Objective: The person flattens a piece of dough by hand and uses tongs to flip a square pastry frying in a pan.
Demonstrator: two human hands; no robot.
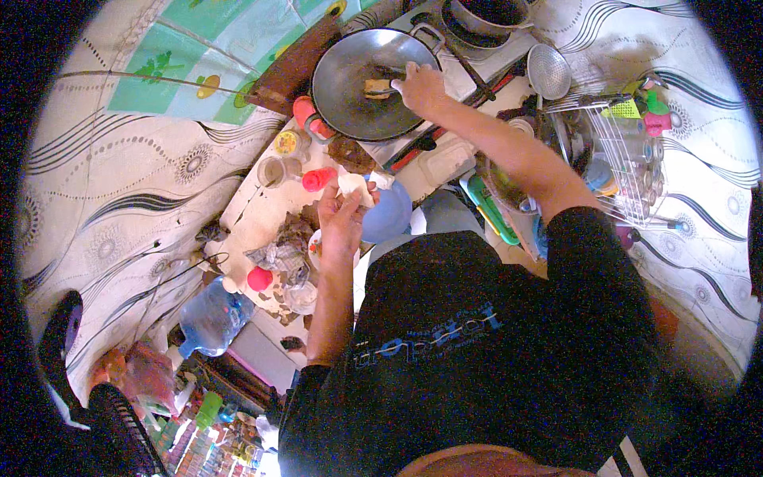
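A wide metal wok (pixel 340 89) sits on the stove at the top centre. Over its right side is my right hand (pixel 422 89), its fingers close to a small brown block-like piece (pixel 377 88) inside the wok; whether the hand grips it or a tool there cannot be told. My left hand (pixel 346 211) holds a pale, whitish piece (pixel 354 186) between thumb and fingers, above the edge of a blue plate (pixel 390 214). Another small white piece (pixel 381 179) lies at that plate's upper rim. A red bottle or container (pixel 319 179) stands just left of the held piece.
Jars (pixel 272 172), a crumpled plastic bag (pixel 283 253) and a large blue water bottle (pixel 214 316) are to the left. Pots (pixel 486 24) stand at the top right. A perforated ladle (pixel 548 71) and a white wire rack (pixel 623 161) are further right.
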